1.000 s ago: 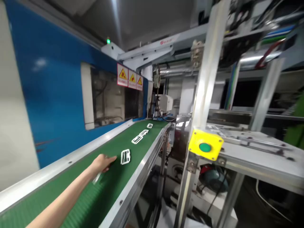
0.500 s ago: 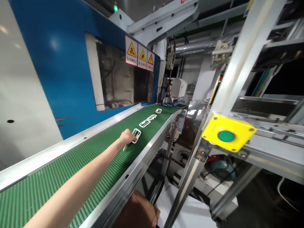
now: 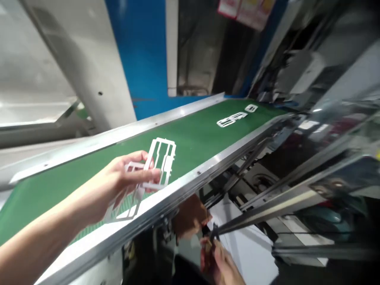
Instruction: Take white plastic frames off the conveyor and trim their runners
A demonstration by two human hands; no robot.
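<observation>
My left hand (image 3: 127,178) is closed around two white plastic frames, held above the green conveyor belt. The front white plastic frame (image 3: 168,164) stands tilted up, with the thumb and fingers pinching its left side. A second white plastic frame (image 3: 135,208) hangs below the palm, blurred by motion. Low in the picture, beyond the belt's near side, my right hand (image 3: 221,263) is closed on a small dark-tipped hand tool (image 3: 215,230); its exact kind is blurred. Farther up the green conveyor belt (image 3: 190,138) lie several more white plastic frames (image 3: 227,121).
Metal rails (image 3: 213,158) edge the belt. Behind it stands a blue and white machine (image 3: 142,63) with a window. Below on the right are a brown carton (image 3: 190,217), a white sheet-like surface (image 3: 252,249) and metal frame bars (image 3: 267,209).
My left hand has lifted from the belt and come nearer with the white plastic frames. My right hand with a tool has come into view. The view has swung left and down.
</observation>
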